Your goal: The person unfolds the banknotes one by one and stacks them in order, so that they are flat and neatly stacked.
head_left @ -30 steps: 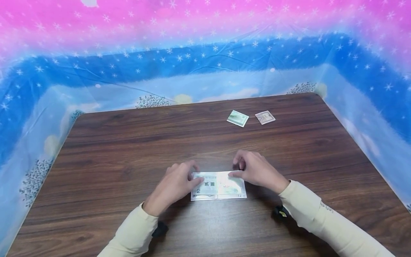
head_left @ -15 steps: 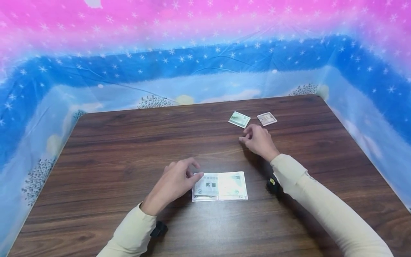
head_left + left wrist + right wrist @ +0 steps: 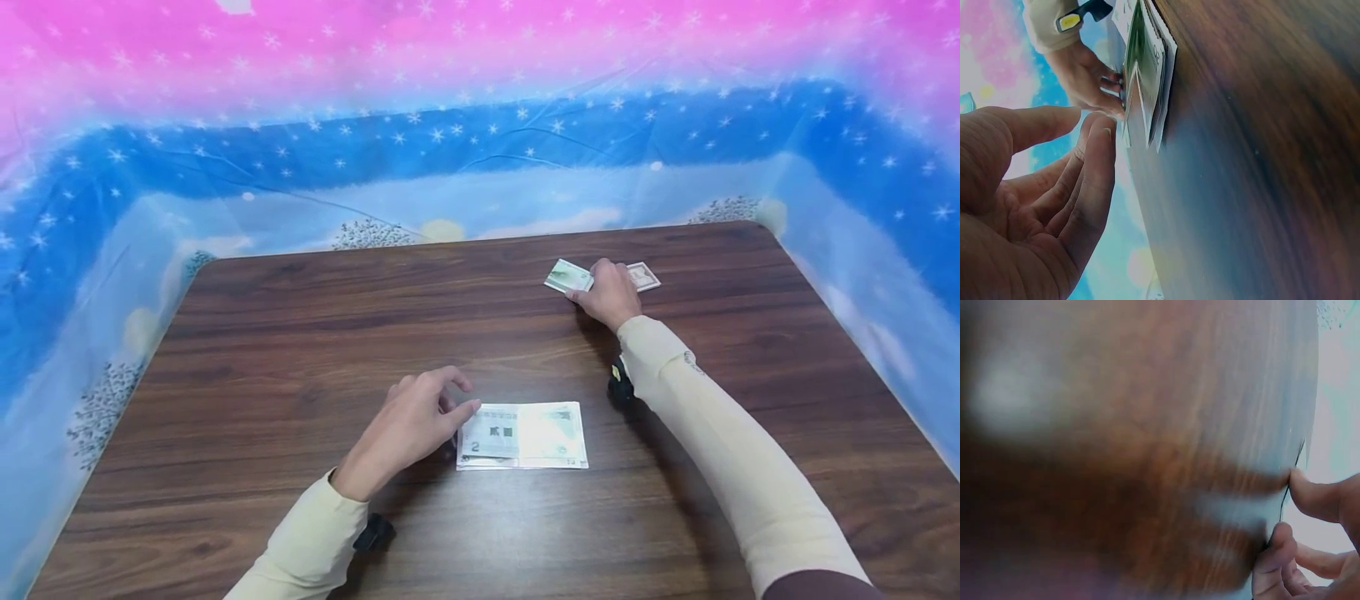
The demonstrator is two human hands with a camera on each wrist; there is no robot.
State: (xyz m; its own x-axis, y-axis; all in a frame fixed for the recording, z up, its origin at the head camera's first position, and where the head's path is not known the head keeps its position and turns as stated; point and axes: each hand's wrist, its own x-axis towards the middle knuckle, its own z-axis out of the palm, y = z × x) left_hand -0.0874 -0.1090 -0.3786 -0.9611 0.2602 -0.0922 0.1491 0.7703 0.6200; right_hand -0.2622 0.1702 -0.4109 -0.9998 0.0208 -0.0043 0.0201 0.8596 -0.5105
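Note:
My left hand [image 3: 411, 425] stays beside the left end of a small pile of banknotes [image 3: 551, 437], its fingers loosely bent and nothing held. A folded note marked 2 [image 3: 487, 442] lies on top of the pile's left half. In the left wrist view the notes [image 3: 1159, 94] show edge-on, with a fold standing slightly up. Far across the table, my right hand [image 3: 611, 296] holds a folded green banknote [image 3: 567, 275] at its right end, thumb at the near edge. The right wrist view shows the thumb [image 3: 1316, 497] and a bent finger at the note's thin edge.
Just right of the green note, a folded brownish banknote [image 3: 645, 276] lies partly behind my right hand. The brown wooden table [image 3: 300, 333] reaches back to a pink and blue snowflake cloth [image 3: 420, 150].
My right hand has left the pile and travelled away from me to the green banknote. My left hand has stayed by the pile, its thumb drawn back to the edge.

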